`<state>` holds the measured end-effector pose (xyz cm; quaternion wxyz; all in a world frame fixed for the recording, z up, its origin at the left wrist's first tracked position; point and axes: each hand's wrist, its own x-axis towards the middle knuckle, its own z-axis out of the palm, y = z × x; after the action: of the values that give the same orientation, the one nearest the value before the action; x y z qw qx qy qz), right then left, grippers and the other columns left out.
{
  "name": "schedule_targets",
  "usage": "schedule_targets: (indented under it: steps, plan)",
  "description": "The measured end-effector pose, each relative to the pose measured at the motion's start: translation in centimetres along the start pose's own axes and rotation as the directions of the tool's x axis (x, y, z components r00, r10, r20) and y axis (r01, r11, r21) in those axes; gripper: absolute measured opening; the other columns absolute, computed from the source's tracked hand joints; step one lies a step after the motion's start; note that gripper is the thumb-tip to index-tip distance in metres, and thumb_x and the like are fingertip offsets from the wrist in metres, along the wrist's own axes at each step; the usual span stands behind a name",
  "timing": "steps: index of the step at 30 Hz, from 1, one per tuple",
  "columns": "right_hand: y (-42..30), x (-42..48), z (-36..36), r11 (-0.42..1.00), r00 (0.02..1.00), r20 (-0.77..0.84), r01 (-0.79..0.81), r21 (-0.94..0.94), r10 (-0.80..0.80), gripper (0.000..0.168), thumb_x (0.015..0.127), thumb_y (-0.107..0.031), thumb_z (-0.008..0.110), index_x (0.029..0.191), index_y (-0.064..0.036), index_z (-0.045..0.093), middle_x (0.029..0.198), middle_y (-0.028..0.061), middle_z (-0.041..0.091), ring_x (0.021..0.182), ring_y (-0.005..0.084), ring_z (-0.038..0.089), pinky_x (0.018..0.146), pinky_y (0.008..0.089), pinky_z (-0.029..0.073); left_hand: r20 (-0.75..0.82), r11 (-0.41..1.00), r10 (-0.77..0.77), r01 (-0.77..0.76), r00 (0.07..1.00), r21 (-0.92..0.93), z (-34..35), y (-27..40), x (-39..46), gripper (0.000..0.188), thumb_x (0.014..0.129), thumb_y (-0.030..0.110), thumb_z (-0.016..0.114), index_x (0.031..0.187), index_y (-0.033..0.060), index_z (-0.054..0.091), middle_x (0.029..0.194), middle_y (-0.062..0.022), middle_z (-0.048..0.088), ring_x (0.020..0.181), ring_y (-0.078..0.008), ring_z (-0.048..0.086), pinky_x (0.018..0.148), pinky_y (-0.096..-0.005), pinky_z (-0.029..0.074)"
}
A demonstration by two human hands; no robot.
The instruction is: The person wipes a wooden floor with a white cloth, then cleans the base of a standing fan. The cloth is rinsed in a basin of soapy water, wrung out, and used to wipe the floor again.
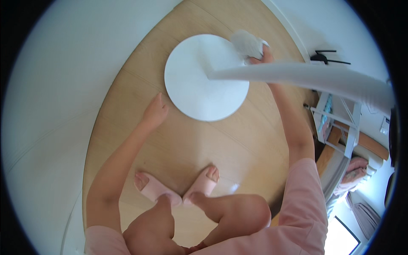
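Observation:
A round white base lies flat on the floor before me, and a white pole rises from its middle towards the right of the view. In my right hand is a white cloth or duster, blurred, beside the far right edge of the base. The pole passes in front of my right wrist and hides part of it. My left hand is held near the left edge of the base, apart from it in the picture. Its fingers are curled, with nothing visible in them.
Wood-look flooring runs between a white wall at left and another at right. My feet in pink slippers are close below the base. A white metal-framed rack, a bed with pink bedding and a curtain are at right.

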<state>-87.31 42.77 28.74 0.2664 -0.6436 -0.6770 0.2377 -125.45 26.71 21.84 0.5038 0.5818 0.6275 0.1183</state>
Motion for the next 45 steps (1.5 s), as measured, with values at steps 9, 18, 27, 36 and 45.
schedule_targets:
  steps: [9, 18, 27, 36, 45]
  plan:
    - [-7.1, 7.2, 11.3, 0.624, 0.628, 0.632, 0.731, -0.277, -0.454, 0.041, 0.069, -0.023, 0.070, 0.106, -0.009, 0.058, 0.128, 0.0103, 0.042, 0.124, 0.0301, 0.032, 0.096, 0.0390, 0.034, -0.064, 0.993, 0.013, -0.020, 0.998, -0.117, 0.6, -0.6, 5.5, 0.024, 0.092, 0.018, 0.042, 0.109, 0.0028, 0.049, 0.094, -0.0184, 0.059, 0.086, -0.0369, 0.055, 0.073, -0.0424, 0.042]
    - [-5.2, 7.2, 13.7, 0.621, 0.552, 0.605, 0.775, -0.117, -0.575, 0.023, 0.066, -0.024, 0.068, 0.087, -0.014, 0.067, 0.117, 0.0039, 0.049, 0.117, 0.0285, 0.040, 0.089, 0.0393, 0.042, -0.091, 0.994, -0.064, 0.055, 0.994, -0.098, 1.0, -0.1, 6.1, 0.015, 0.091, 0.013, 0.044, 0.096, 0.0016, 0.053, 0.078, -0.0159, 0.058, 0.069, -0.0308, 0.055, 0.063, -0.0391, 0.043]
    - [-2.4, 6.5, 11.6, 0.677, 0.686, 0.556, 0.684, -0.272, -0.470, 0.028, 0.063, -0.018, 0.068, 0.091, -0.017, 0.067, 0.119, 0.0019, 0.049, 0.116, 0.0260, 0.041, 0.086, 0.0369, 0.046, -0.075, 0.950, -0.154, 0.127, 0.985, -0.287, 1.4, 1.7, 6.1, 0.021, 0.093, 0.012, 0.040, 0.107, 0.0039, 0.053, 0.080, -0.0127, 0.060, 0.068, -0.0223, 0.060, 0.056, -0.0325, 0.051]
    - [1.0, 4.5, 9.3, 0.749, 0.819, 0.456, 0.535, -0.391, -0.348, 0.030, 0.063, -0.019, 0.069, 0.093, -0.017, 0.067, 0.119, 0.0016, 0.048, 0.116, 0.0255, 0.041, 0.083, 0.0395, 0.048, -0.065, 0.936, -0.117, 0.088, 0.991, -0.341, 1.9, 1.0, 6.7, 0.028, 0.094, 0.011, 0.038, 0.120, 0.0078, 0.050, 0.086, -0.0119, 0.059, 0.067, -0.0202, 0.060, 0.056, -0.0312, 0.052]
    - [3.4, -2.4, 3.9, 0.702, 0.917, 0.371, 0.359, -0.615, -0.144, 0.031, 0.066, -0.019, 0.067, 0.095, -0.009, 0.064, 0.121, 0.0128, 0.047, 0.108, 0.0322, 0.044, 0.092, 0.0393, 0.040, -0.045, 0.935, -0.170, 0.147, 0.984, -0.323, 2.7, -0.3, 7.5, 0.028, 0.093, 0.014, 0.043, 0.119, 0.0077, 0.051, 0.086, -0.0108, 0.059, 0.066, -0.0196, 0.061, 0.052, -0.0300, 0.053]
